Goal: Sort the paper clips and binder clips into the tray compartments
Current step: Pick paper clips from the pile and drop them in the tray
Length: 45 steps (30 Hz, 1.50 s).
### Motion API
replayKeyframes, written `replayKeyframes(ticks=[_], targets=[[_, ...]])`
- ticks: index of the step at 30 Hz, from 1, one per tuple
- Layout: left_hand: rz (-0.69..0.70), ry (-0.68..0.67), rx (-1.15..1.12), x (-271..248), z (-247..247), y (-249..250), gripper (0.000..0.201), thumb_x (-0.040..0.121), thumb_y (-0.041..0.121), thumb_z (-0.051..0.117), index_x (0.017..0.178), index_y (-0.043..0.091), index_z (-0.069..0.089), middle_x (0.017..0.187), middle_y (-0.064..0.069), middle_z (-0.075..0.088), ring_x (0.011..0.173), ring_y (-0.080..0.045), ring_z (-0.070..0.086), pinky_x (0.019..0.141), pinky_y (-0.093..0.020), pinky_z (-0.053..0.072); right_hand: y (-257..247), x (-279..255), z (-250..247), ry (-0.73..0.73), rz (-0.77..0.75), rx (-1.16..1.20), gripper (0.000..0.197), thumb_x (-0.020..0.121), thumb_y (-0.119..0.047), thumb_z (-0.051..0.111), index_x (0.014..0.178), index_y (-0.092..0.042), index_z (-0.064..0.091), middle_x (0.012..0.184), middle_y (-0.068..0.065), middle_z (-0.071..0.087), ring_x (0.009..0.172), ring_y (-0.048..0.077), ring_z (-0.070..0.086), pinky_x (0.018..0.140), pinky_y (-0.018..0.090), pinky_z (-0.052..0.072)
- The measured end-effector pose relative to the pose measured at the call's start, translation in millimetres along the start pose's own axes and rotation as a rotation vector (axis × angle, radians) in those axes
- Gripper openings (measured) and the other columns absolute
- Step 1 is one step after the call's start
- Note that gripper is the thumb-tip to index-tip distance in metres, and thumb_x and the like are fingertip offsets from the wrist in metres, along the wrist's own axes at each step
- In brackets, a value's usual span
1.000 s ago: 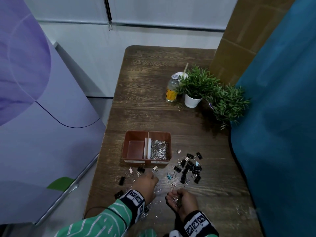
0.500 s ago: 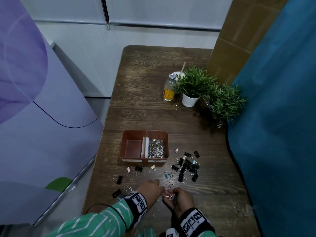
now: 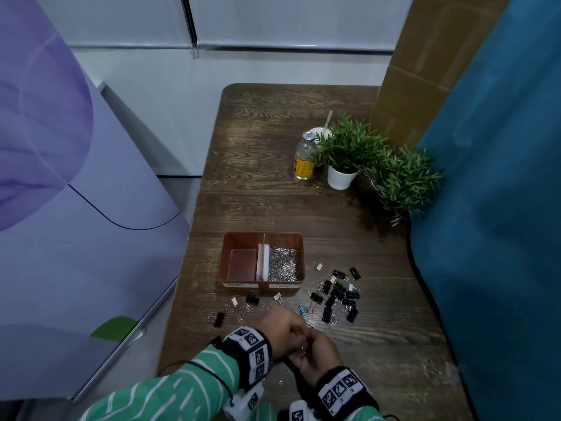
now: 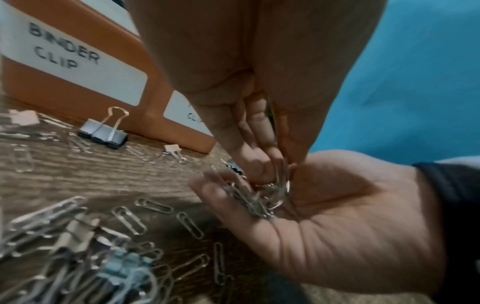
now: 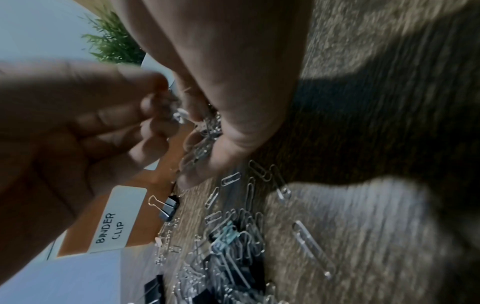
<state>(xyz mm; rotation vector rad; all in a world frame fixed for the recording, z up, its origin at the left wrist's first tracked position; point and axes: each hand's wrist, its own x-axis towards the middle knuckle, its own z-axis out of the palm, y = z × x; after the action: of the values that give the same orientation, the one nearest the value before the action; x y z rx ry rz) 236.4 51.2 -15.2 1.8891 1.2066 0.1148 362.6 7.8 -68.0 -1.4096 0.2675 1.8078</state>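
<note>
**Passing paper clips into the cupped palm**

Nearest the body, the right hand (image 4: 345,222) lies palm up and cupped, fingers curled loosely round a small bundle of paper clips (image 4: 255,202). The left hand (image 3: 280,329) comes down onto it from above, fingertips (image 4: 262,170) pinched together on a few more clips right at the bundle. To do this well, let the pinch go only once the clips rest in the palm, and keep that palm level and hollow so none slide off.

Just left of and beneath both hands, loose paper clips (image 4: 155,205) lie scattered on the table (image 3: 379,335), some tangled with a pale blue binder clip (image 4: 122,267); leave that one out. Beyond the left hand a black binder clip (image 4: 103,133) sits just in front of the tray (image 3: 263,287). Its right compartment (image 3: 283,264) already holds a heap of paper clips, so the handful likely goes there; the left one (image 3: 242,264), labelled for binder clips, looks bare.
</note>
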Motion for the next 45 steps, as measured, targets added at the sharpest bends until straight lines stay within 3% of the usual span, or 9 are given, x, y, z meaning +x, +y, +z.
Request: replayKeyframes(ticks=[5, 9, 14, 18, 27, 33, 38, 42, 45], targets=[[-0.012, 0.100, -0.145, -2, 0, 7, 0.011, 0.092, 0.024, 0.068, 0.097, 0.019, 0.076, 0.088, 0.007, 0.075, 0.078, -0.001, 0.068, 0.077, -0.021, 0.056, -5, -4, -2, -0.098, 0.049, 0.157, 0.034, 0.083, -0.002, 0.058, 0.113, 0.014, 0.063, 0.112, 0.035, 0.068, 0.099, 0.045, 0.070, 0.076, 0.053, 0.060], [-0.213, 0.200, -0.059, -3, -4, -21, 0.013, 0.088, 0.012, 0.065, 0.097, 0.020, 0.071, 0.090, 0.005, 0.070, 0.081, -0.014, 0.067, 0.080, -0.032, 0.057, -16, 4, -24, -0.066, 0.100, 0.211, 0.026, 0.097, -0.013, 0.049, 0.083, 0.004, 0.061, 0.078, 0.024, 0.068, 0.069, 0.035, 0.071, 0.060, 0.044, 0.063], [-0.157, -0.079, 0.482, -20, 18, -37, 0.068, 0.068, 0.066, 0.059, 0.127, 0.033, 0.049, 0.128, -0.001, 0.045, 0.115, -0.024, 0.049, 0.100, -0.039, 0.046, -27, 4, -48, 0.003, 0.074, 0.145, 0.028, 0.100, -0.016, 0.047, 0.079, -0.001, 0.059, 0.073, 0.018, 0.066, 0.062, 0.031, 0.069, 0.052, 0.038, 0.061], [-0.100, -0.115, 0.601, -19, 40, -29, 0.059, 0.080, 0.050, 0.067, 0.129, 0.022, 0.049, 0.129, -0.008, 0.044, 0.119, -0.030, 0.047, 0.102, -0.041, 0.043, -30, 0, -53, 0.038, 0.035, 0.109, 0.031, 0.101, -0.017, 0.046, 0.080, 0.001, 0.059, 0.072, 0.021, 0.067, 0.059, 0.031, 0.070, 0.050, 0.035, 0.060], [-0.038, -0.214, 0.692, -3, 56, -1, 0.016, 0.094, 0.007, 0.051, 0.108, 0.002, 0.058, 0.110, -0.021, 0.059, 0.099, -0.039, 0.062, 0.081, -0.044, 0.050, -40, -4, -70, 0.119, -0.005, 0.102, 0.027, 0.100, -0.013, 0.045, 0.088, 0.004, 0.061, 0.081, 0.023, 0.066, 0.069, 0.033, 0.069, 0.056, 0.039, 0.062], [-0.149, -0.218, 0.528, 7, 55, 6, 0.024, 0.085, 0.001, 0.053, 0.104, 0.014, 0.061, 0.111, -0.016, 0.063, 0.103, -0.035, 0.062, 0.087, -0.042, 0.053, -43, -12, -75, 0.122, -0.008, 0.074, 0.022, 0.098, -0.012, 0.046, 0.088, 0.003, 0.059, 0.081, 0.021, 0.061, 0.066, 0.031, 0.065, 0.058, 0.038, 0.061], [-0.055, -0.094, 0.028, 19, 65, 27, 0.012, 0.078, 0.009, 0.054, 0.078, 0.017, 0.063, 0.085, 0.001, 0.073, 0.082, -0.014, 0.071, 0.071, -0.032, 0.059, -36, -18, -74, 0.101, -0.002, 0.059, 0.023, 0.097, -0.011, 0.048, 0.102, 0.006, 0.064, 0.091, 0.026, 0.071, 0.072, 0.033, 0.070, 0.061, 0.041, 0.061], [0.083, -0.018, -0.131, 30, 68, 61, 0.015, 0.085, 0.017, 0.063, 0.094, 0.021, 0.074, 0.087, 0.005, 0.075, 0.079, -0.002, 0.068, 0.076, -0.021, 0.056, -37, -25, -70, 0.007, 0.002, 0.219, 0.024, 0.095, -0.008, 0.050, 0.105, 0.006, 0.068, 0.091, 0.025, 0.073, 0.071, 0.034, 0.074, 0.056, 0.043, 0.061], [0.004, 0.106, -0.146, 46, 68, 57, 0.020, 0.087, 0.023, 0.058, 0.102, 0.026, 0.072, 0.083, 0.006, 0.074, 0.072, -0.003, 0.068, 0.073, -0.028, 0.058, -49, -25, -76, -0.001, -0.038, 0.273, 0.022, 0.092, -0.005, 0.052, 0.105, 0.008, 0.064, 0.095, 0.028, 0.070, 0.076, 0.036, 0.071, 0.059, 0.042, 0.062]])
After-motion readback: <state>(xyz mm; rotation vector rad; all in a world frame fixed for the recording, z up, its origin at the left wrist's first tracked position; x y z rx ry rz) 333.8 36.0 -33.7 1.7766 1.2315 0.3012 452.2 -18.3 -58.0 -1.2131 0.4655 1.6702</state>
